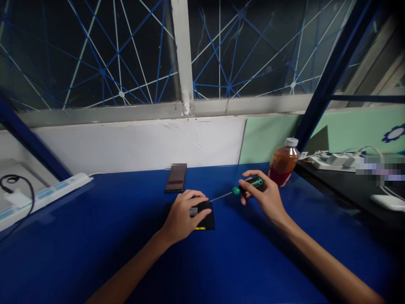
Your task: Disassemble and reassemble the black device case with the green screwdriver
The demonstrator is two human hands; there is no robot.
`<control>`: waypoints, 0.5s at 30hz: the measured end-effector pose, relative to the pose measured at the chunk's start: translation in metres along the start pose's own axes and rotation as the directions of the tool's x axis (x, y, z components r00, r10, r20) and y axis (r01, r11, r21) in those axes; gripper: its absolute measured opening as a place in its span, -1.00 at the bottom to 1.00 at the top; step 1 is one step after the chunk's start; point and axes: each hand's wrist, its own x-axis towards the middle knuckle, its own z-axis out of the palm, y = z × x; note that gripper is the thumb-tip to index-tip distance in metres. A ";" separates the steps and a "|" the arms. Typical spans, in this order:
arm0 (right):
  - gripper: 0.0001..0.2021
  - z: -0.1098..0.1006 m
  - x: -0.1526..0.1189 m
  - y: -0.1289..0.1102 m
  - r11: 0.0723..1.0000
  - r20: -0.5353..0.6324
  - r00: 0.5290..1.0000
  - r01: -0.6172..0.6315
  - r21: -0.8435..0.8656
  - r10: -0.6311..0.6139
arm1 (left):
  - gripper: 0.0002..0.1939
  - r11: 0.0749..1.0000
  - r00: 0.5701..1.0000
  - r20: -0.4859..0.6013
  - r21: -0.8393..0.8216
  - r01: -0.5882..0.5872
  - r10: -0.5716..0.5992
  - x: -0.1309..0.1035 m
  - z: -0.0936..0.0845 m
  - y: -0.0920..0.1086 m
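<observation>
A flat black box (209,220) with a pale label and a yellow strip on its front edge lies on the blue table. Over its left part rests my left hand (183,215), thumb and fingers curved around the box's top. My right hand (264,192) holds a green and black screwdriver (255,182) by its handle. The screwdriver's thin shaft slants down to the left, and its tip is by the box's top, close to my left fingertips. Whether the tip touches a screw is too small to tell.
Behind the box lies a phone (176,178). A bottle of reddish drink (283,162) stands beyond my right hand. Power strips lie at the left (47,198) and right (335,162). Blue frame posts flank the table (133,270), below a window.
</observation>
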 end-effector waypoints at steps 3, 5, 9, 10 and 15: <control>-0.70 0.006 -0.005 -0.003 1.000 0.026 1.000 0.005 -0.006 -0.005 | -0.91 1.000 1.000 -0.023 -0.019 0.000 -0.001 -0.001 0.002 0.000; -0.70 0.007 -0.006 -0.003 1.000 0.036 0.999 0.012 -0.015 -0.012 | -0.93 1.000 0.999 -0.040 -0.025 0.003 -0.004 -0.001 0.003 -0.001; -0.70 0.007 -0.006 -0.002 0.999 0.040 0.999 0.020 -0.043 -0.018 | -0.93 1.000 0.999 -0.050 -0.027 0.000 -0.001 -0.001 0.004 -0.002; -0.70 0.007 -0.006 -0.003 0.999 0.039 0.999 0.021 -0.049 -0.019 | -0.94 1.000 0.999 -0.050 -0.025 -0.001 0.000 0.000 0.004 -0.003; -0.71 0.006 -0.006 -0.003 0.998 0.045 0.998 0.035 -0.051 -0.033 | -0.92 1.000 0.999 -0.040 -0.029 0.000 -0.002 0.000 0.002 -0.003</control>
